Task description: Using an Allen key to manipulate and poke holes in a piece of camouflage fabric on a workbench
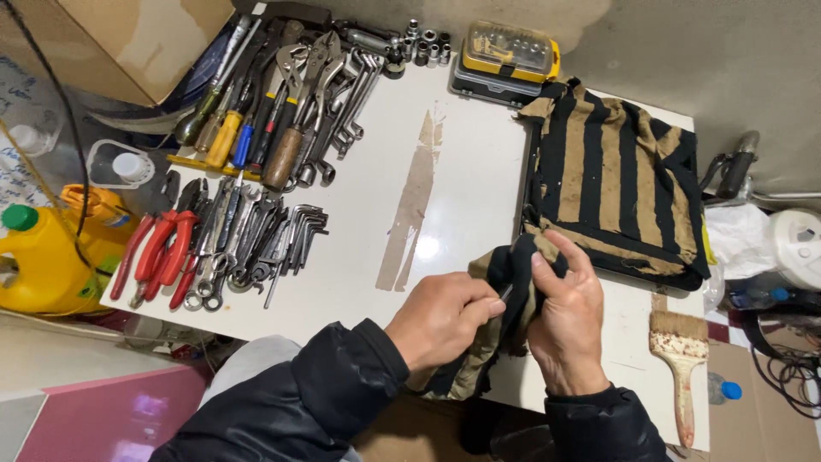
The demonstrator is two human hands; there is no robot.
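White counter (479, 180), glossy, with a worn strip of brown tape residue (413, 201) down its middle. Striped cloth (611, 184), black and tan, frayed and stained, spread over the far right of the counter; one corner is drawn toward the near edge and bunched between both hands. Tool spread, left side: screwdrivers and locking pliers (274, 103) above, red-handled pliers (162, 248) with spanners and hex keys (299, 231) below, a cluster of sockets (423, 43) at the far edge. Yellow-lidded bit case (509, 56) at the far edge, touching the cloth's corner. Paintbrush (680, 359), bristles soiled, lying at the near right. Yellow jug (51, 257) off the counter, left. Right hand (569, 321): fingers closed around the bunched cloth. Left hand (445, 316): fingers pinched narrow on a slim dark object (506, 293) at the cloth's fold; most of it is hidden, so its kind cannot be told. Risk, as judged: if that object is pointed, a slip through the thin, worn fabric could catch the right palm; a hard tug could drag the cloth and jostle the bit case.
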